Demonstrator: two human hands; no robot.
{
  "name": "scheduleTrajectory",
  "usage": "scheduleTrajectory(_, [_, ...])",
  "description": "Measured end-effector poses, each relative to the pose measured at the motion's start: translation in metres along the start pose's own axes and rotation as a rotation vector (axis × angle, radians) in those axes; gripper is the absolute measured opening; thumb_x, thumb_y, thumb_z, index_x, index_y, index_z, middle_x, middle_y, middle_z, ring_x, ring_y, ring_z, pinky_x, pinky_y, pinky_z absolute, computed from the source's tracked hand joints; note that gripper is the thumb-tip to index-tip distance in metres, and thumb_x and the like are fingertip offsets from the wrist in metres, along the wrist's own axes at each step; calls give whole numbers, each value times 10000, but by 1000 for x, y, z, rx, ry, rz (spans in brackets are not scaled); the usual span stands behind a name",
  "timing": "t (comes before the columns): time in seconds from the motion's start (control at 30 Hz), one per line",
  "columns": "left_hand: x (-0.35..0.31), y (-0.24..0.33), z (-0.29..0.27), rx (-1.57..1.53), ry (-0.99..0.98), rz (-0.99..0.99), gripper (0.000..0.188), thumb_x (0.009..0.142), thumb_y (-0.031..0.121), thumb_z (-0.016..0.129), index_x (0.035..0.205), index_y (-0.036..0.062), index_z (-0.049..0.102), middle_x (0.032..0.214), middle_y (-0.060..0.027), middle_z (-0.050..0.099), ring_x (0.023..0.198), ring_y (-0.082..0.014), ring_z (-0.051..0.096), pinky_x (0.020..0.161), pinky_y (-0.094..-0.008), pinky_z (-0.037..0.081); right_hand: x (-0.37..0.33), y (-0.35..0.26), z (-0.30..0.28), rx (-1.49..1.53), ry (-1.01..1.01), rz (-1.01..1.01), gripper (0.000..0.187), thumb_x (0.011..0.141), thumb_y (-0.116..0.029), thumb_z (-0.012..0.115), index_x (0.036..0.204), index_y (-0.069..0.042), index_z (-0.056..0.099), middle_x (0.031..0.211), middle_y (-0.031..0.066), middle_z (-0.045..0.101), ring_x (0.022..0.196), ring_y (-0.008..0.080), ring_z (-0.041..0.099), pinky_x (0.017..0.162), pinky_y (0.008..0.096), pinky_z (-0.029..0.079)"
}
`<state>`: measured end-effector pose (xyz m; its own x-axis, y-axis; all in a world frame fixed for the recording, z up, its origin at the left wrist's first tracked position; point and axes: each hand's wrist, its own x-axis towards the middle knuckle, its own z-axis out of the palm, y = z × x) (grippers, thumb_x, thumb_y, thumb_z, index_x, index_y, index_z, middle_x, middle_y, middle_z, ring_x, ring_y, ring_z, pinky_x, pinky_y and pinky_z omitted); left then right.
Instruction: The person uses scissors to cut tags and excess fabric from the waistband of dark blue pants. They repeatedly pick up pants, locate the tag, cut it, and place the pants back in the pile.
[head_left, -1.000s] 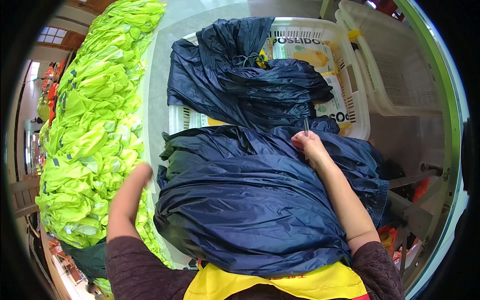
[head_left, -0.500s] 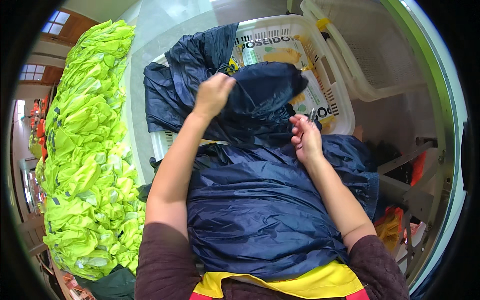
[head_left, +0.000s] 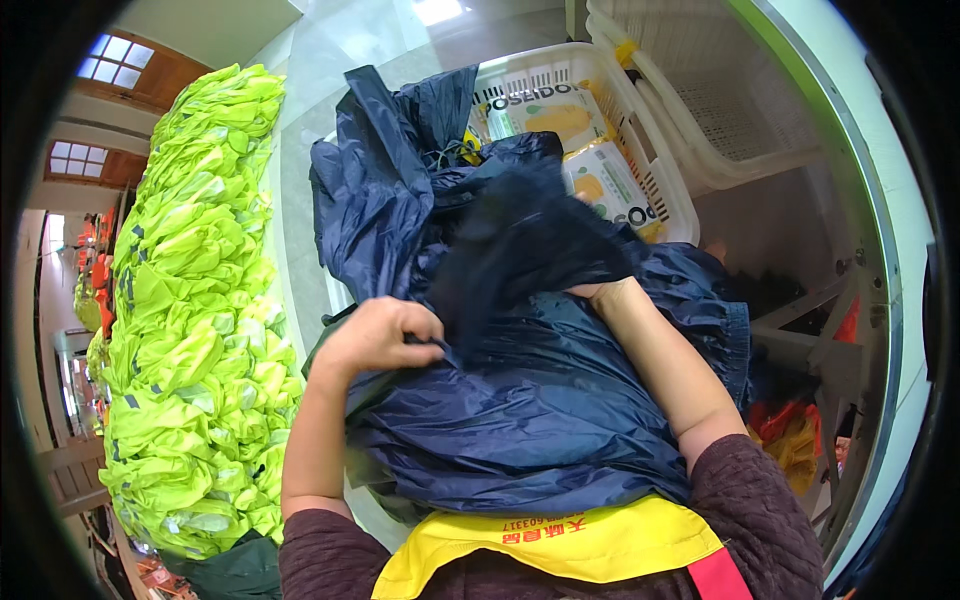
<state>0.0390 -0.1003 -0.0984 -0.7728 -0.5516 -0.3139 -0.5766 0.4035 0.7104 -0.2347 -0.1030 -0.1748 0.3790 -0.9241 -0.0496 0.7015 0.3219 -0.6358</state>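
One blurred navy cloth (head_left: pixel 530 240) is being moved at two o'clock from the curled left hand (head_left: pixel 385 335), whose hold is unclear, and ten o'clock from the nearer right hand (head_left: pixel 608 292), whose grip is being hidden.

garment pile (head_left: pixel 195 330) left of fabric heap (head_left: pixel 520 420), basket (head_left: pixel 641 135) behind

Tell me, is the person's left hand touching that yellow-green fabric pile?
Apart: the head view shows a pale strip of tabletop between the left hand and the yellow-green fabric pile.
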Motion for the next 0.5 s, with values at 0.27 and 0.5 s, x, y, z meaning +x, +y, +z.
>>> scheduleTrajectory(0.27, [-41, -88, 27, 33, 598, -26, 225, 795, 76, 609, 1008, 3, 604, 957, -99, 641, 915, -235, 601, 858, -295, 448, -9, 17, 66, -568, -235, 116, 420, 713, -135, 704, 1099, -14, 590, 817, -31, 518, 687, 38, 467, 612, 174, 364])
scheduleTrajectory(0.5, [-42, 50, -1, -496, 954, 120, 523, 840, 345, 576, 1227, 0, 513, 1237, -100, 544, 1193, -210, 461, 990, -331, 357, -19, 3, 70, -690, -278, 64, 502, 630, -247, 829, 1007, -22, 584, 746, -50, 414, 669, 55, 395, 610, 198, 315])
